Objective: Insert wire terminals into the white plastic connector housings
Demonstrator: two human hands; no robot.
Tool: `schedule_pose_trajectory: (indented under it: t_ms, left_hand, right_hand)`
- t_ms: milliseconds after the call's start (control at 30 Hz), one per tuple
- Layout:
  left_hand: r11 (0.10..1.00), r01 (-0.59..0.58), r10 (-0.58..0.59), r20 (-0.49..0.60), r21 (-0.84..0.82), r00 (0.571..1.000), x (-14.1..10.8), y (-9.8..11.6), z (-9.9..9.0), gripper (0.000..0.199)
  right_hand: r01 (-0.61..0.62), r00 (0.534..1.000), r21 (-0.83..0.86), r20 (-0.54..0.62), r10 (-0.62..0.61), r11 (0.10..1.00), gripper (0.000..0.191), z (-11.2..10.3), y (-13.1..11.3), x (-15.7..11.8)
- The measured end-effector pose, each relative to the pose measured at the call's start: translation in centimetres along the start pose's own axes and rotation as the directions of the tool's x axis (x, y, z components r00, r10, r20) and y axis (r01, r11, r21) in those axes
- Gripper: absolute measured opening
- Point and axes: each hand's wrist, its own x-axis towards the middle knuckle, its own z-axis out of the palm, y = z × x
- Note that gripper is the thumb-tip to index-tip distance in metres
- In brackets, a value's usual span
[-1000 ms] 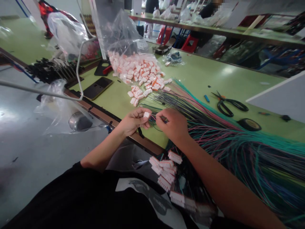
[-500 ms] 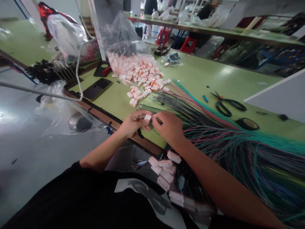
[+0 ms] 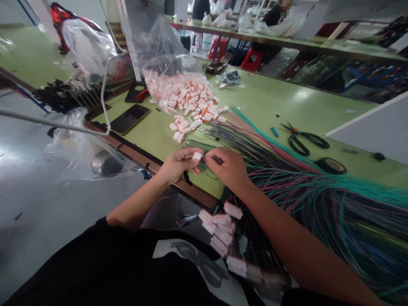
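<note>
My left hand point(image 3: 179, 164) pinches a small white connector housing point(image 3: 197, 156) between thumb and fingers, above the table's near edge. Just to its right, my right hand point(image 3: 228, 168) is closed in a pinch on a thin wire point(image 3: 204, 158) at the housing's side. Whether the wire's tip sits inside the housing is too small to tell. Beyond my hands lies a small group of white and orange connector housings point(image 3: 181, 126), with a larger heap point(image 3: 194, 97) spilling from a clear plastic bag point(image 3: 165, 46). Wired connectors point(image 3: 221, 231) rest at my lap.
Long bundles of green, pink and black wires point(image 3: 306, 182) spread over the right side. Black-handled scissors point(image 3: 301, 138), a roll of black tape point(image 3: 330, 165) and a phone point(image 3: 130, 119) lie on the table point(image 3: 264, 102). A grey bent rod point(image 3: 105, 89) crosses at left.
My right hand has shifted slightly right, away from the housing, and a short length of wire now shows between the hands. The left hand has barely moved.
</note>
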Motion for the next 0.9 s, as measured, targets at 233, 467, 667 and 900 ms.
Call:
schedule_pose_trajectory:
  t_ms: [233,467,667,900]
  left_hand:
    - [1.000,0.002,-0.003,0.028,0.018,1.000,-0.2,0.3,0.2,0.027]
    - [1.000,-0.002,0.002,-0.003,0.001,1.000,0.0,0.4,0.1,0.034]
    - [0.977,-0.111,0.097,0.081,0.183,0.992,0.2,2.6,1.3,0.024]
    - [0.907,-0.161,0.092,0.191,0.388,0.977,3.9,7.8,4.2,0.027]
  right_hand:
    - [-0.007,1.000,-0.015,0.004,0.007,1.000,0.016,0.2,-0.1,-0.2]
    - [-0.023,0.986,0.019,0.166,0.020,1.000,0.022,-1.6,1.0,0.5]
    - [-0.020,0.948,0.102,0.319,-0.013,0.995,0.042,-2.4,1.0,0.2]
    - [-0.114,0.903,0.276,0.429,-0.016,0.954,0.035,-3.8,2.4,0.6]
